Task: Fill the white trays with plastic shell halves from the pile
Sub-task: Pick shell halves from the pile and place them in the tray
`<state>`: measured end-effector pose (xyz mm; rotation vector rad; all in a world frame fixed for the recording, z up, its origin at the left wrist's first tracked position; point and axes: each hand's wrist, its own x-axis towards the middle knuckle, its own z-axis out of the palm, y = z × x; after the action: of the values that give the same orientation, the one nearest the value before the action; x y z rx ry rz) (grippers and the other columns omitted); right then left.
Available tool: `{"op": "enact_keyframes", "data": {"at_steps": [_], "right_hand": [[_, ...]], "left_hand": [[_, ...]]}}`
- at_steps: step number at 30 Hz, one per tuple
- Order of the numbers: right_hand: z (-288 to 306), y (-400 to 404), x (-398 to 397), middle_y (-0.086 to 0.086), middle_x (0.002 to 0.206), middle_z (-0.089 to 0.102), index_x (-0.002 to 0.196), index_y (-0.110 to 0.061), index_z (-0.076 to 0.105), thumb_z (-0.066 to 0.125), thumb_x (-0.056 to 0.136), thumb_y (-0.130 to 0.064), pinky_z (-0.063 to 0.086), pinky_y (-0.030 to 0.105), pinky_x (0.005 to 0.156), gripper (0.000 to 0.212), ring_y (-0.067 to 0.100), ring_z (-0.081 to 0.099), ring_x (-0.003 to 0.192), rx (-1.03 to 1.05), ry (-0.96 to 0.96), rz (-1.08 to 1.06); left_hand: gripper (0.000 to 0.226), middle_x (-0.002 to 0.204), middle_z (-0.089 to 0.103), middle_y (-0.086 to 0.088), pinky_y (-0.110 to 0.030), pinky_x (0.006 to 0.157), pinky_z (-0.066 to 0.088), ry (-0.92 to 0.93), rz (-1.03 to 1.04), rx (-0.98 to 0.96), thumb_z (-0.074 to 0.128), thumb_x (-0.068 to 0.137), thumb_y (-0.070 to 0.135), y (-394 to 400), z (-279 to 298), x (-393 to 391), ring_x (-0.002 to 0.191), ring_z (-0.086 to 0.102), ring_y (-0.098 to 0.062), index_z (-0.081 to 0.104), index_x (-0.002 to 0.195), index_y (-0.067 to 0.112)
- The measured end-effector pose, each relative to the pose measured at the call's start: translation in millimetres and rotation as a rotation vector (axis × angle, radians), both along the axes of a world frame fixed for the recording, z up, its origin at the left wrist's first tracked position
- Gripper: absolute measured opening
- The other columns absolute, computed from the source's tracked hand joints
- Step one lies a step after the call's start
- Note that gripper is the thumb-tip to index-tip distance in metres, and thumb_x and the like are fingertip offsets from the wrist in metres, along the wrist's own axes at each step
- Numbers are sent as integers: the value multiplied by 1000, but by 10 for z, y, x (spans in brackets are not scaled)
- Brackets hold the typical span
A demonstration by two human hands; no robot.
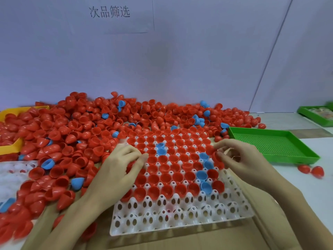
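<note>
A white tray [182, 217] with egg-shaped sockets lies in front of me. Its far rows hold red shell halves [166, 177] and a few blue ones [201, 175]; the two near rows are bare. A big pile of red and blue shell halves [81, 127] spreads behind and to the left of it. My left hand [117, 166] hovers over the tray's left edge with fingers curled; red shows under them, but whether it holds a shell I cannot tell. My right hand [239, 159] pinches a red shell half [217, 156] at the tray's right edge.
An empty green perforated tray [273, 143] sits right of the white tray, another green tray [315, 114] at the far right. A yellow tray [10, 148] lies under the pile at left. Two loose red shells [311, 170] rest on the table. A second white tray [12, 170] shows at left.
</note>
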<state>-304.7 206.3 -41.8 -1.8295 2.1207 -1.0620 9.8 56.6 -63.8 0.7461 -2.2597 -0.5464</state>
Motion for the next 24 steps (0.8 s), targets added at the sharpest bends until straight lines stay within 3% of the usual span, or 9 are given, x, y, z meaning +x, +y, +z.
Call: {"op": "enact_keyframes", "data": {"at_steps": [8, 18, 24], "right_hand": [[-47, 443, -66, -13, 92, 68, 103, -36, 72, 69, 99, -15, 48, 14, 63, 21, 7, 65, 74, 162, 82, -24], [-102, 488, -19, -14, 94, 65, 100, -41, 71, 69, 100, -21, 49, 14, 64, 20, 7, 67, 76, 205, 77, 3], [-108, 453, -30, -12, 93, 63, 98, -43, 70, 69, 100, -24, 48, 16, 65, 20, 5, 64, 76, 262, 116, 10]], "left_hand": [[29, 96, 64, 19, -13, 109, 34, -27, 34, -103, 56, 102, 38, 11, 26, 5, 107, 59, -10, 74, 82, 28], [28, 96, 65, 19, -9, 100, 36, -44, 60, -88, 56, 102, 37, -8, 11, 0, 105, 60, -13, 72, 79, 31], [28, 96, 64, 20, -8, 104, 34, -52, 59, -98, 56, 102, 38, -10, 5, -3, 107, 60, -14, 72, 78, 33]]}}
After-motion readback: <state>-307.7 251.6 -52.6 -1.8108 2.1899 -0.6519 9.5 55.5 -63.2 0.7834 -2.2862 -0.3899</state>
